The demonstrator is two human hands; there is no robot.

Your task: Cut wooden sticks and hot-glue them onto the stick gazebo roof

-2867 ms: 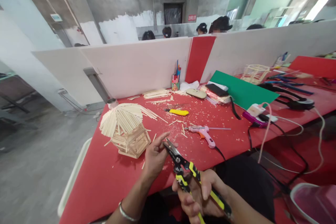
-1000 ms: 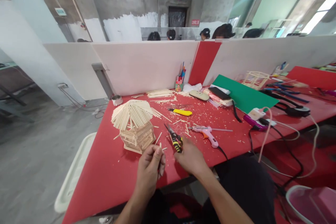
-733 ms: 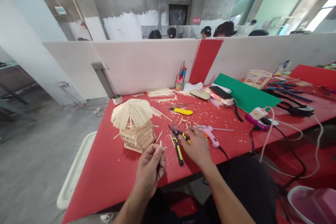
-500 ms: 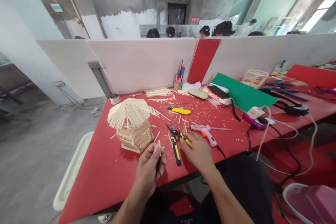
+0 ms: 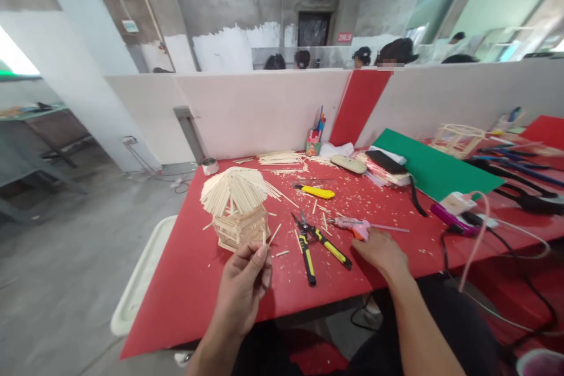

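Observation:
Between the thumb and fingers of my left hand (image 5: pixel 247 276) is a short wooden stick (image 5: pixel 264 237), held upright. Just behind it stands a small pavilion model (image 5: pixel 233 192) built of pale sticks, with a cone-like roof. My right hand (image 5: pixel 382 254) is closed round the handle of a pink hot glue gun (image 5: pixel 353 225), which lies on the table, its nozzle toward the left. The handle is mostly hidden by the hand. Between my hands lie yellow-and-black cutting pliers (image 5: pixel 307 255), their handles spread apart. A yellow utility knife (image 5: pixel 318 191) rests farther back.
Loose sticks (image 5: pixel 279 158) and chips litter the red table (image 5: pixel 185 299). At the back are a pen cup (image 5: pixel 313 145), a beige case (image 5: pixel 348 164) and a green board (image 5: pixel 440 164). A purple power strip (image 5: pixel 453 224) with cables lies right. A white partition (image 5: pixel 264 106) stands behind.
My right hand has left the cutting pliers and moved right onto the glue gun's handle. My left hand still holds the stick. The view has turned slightly left.

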